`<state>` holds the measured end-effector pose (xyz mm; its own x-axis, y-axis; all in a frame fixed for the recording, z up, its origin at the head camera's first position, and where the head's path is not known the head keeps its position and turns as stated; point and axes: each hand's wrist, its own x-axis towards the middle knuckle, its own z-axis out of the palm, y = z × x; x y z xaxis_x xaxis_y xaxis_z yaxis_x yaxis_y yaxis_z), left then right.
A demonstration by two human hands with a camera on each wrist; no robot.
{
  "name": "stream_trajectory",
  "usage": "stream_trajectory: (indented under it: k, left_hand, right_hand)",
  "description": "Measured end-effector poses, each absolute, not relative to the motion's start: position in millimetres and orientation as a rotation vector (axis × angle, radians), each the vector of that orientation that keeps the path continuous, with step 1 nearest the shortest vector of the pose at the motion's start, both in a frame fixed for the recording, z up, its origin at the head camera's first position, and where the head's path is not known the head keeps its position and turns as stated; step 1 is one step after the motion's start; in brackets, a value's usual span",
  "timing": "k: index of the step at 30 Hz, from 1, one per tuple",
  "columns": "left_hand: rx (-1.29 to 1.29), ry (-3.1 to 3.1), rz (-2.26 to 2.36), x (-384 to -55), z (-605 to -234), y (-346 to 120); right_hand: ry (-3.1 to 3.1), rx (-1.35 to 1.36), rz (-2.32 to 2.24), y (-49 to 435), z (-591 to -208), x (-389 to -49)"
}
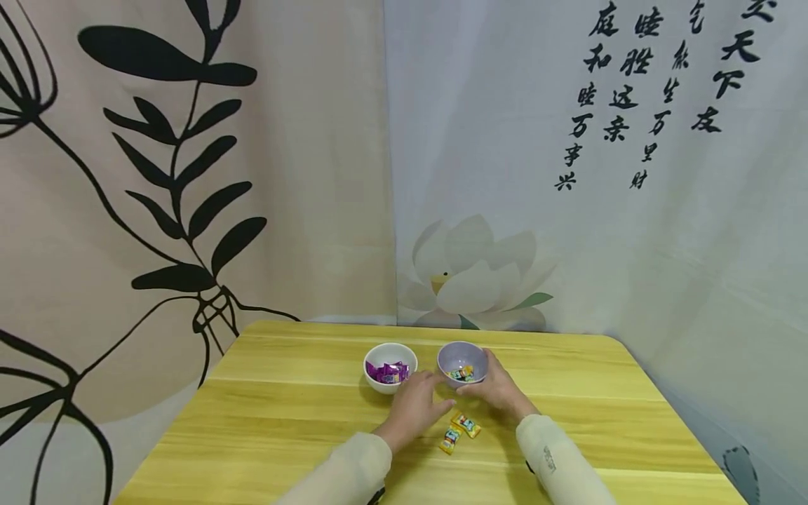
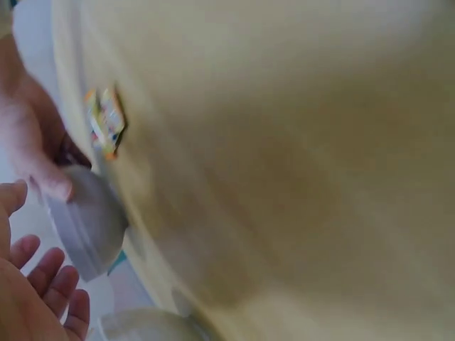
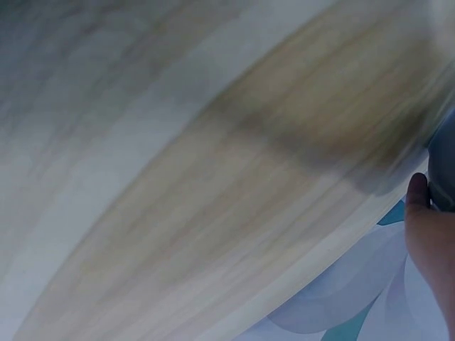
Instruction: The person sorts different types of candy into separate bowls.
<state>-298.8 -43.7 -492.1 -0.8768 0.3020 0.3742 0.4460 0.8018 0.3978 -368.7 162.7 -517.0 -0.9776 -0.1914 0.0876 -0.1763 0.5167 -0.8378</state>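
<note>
My right hand (image 1: 500, 388) grips a small lilac bowl (image 1: 463, 353) by its right side, thumb low at the front and fingers round the far side. Yellow-wrapped candies (image 1: 461, 374) lie inside it. On the bowl's left is my left hand (image 1: 416, 407), thumb spread from the other fingers; in the left wrist view that hand (image 2: 35, 298) holds nothing and its fingers are loosely bent. Two more yellow-wrapped candies (image 1: 467, 424) lie on the table between the wrists. The right wrist view catches only part of the right hand (image 3: 432, 245) and bowl (image 3: 444, 160).
Left of the lilac bowl stands a white bowl (image 1: 374, 384) with several purple-wrapped candies (image 1: 387, 372). Both bowls are near the far edge of the wood-grain table (image 1: 284, 407). Behind it hangs a printed cloth (image 1: 334, 175) with plants and writing.
</note>
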Motion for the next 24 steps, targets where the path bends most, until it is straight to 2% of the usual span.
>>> stream_trajectory:
  k: [12,24]
  left_hand:
    - [-0.602,-2.784,-0.564,-269,-516,-42]
    - [-0.602,-2.823,-0.423,-267,-532,-37]
  right_hand:
    - [2.725,-0.306,-1.484,162,-514,-366]
    - [2.731,-0.303,-1.472,162,-515,-367]
